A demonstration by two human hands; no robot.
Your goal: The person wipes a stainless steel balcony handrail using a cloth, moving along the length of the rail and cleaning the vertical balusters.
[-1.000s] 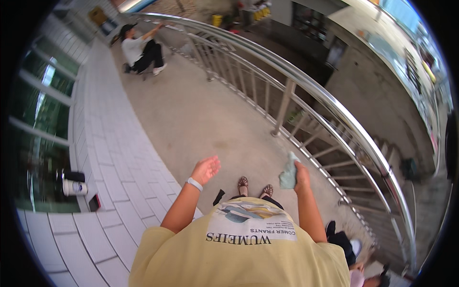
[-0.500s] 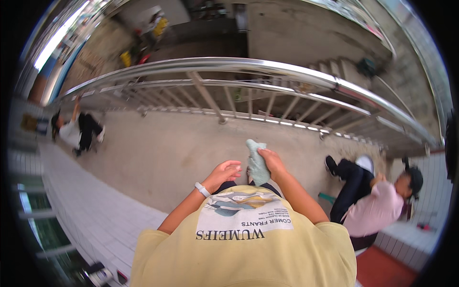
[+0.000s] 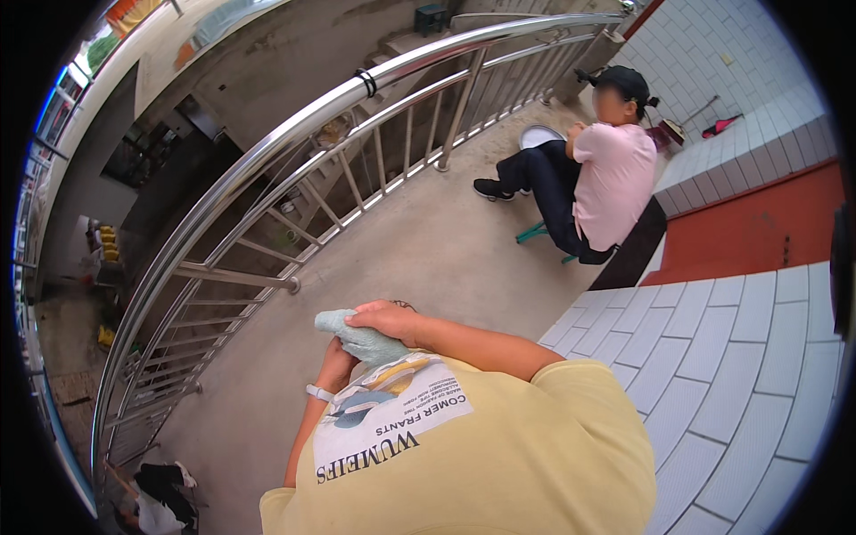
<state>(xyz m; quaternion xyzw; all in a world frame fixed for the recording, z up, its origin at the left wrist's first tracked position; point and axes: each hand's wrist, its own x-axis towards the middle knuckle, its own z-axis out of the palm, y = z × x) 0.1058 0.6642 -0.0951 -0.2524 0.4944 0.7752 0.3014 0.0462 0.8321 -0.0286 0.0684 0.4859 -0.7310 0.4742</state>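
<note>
Pale blue-green crumpled fabric cloth (image 3: 367, 344) bunched before the yellow printed T-shirt (image 3: 526, 437). Right hand (image 3: 390, 321) curled closed over it; left hand (image 3: 337, 366) underneath, fingers hidden, can't tell grip. Probably light, limp, non-fragile; best gripped mid-bunch.

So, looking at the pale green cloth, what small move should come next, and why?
Probably flatten the cloth a little: it looks bunched, with one end sticking out past the right hand, and the left hand seems to meet its underside, so both hands look placed for it.
</note>
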